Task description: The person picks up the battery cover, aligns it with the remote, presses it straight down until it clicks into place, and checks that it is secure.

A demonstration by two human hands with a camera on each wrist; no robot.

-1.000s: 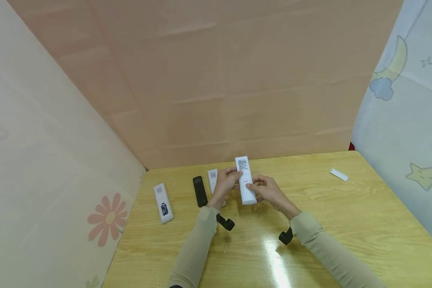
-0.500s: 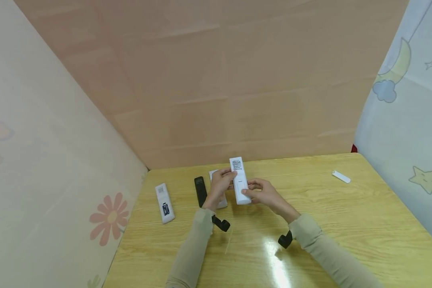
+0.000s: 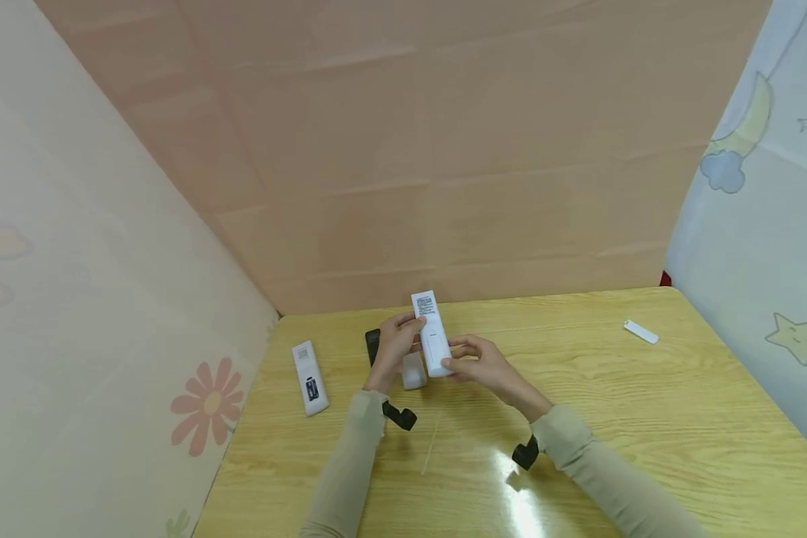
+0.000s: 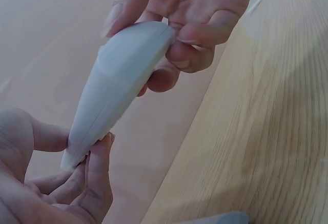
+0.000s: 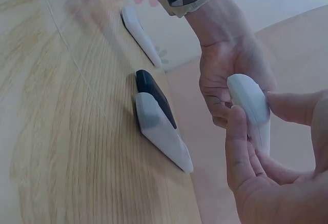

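Note:
Both hands hold a white remote control (image 3: 434, 340) above the table, its back with printed label and battery cover facing up. My left hand (image 3: 394, 345) pinches its left side near the label end, thumb on top. At the opposite, thicker end, my right hand (image 3: 483, 366) grips the edge between thumb and fingers. Seen from the left wrist, the remote control (image 4: 115, 78) is tilted, its narrow end in the lower-left hand. A second white remote (image 3: 413, 371) and a black remote (image 3: 373, 344) lie below, partly covered by my left hand.
Farther left on the wooden table (image 3: 578, 403) lies another white remote (image 3: 311, 379) with its battery compartment exposed. A small white battery cover (image 3: 641, 332) is at the far right. A tan sheet (image 3: 430, 172) hangs behind the table.
Both hands have shifted left with the white remote control between them. My left hand now covers more of the black remote and the second white one. The grips look alike throughout.

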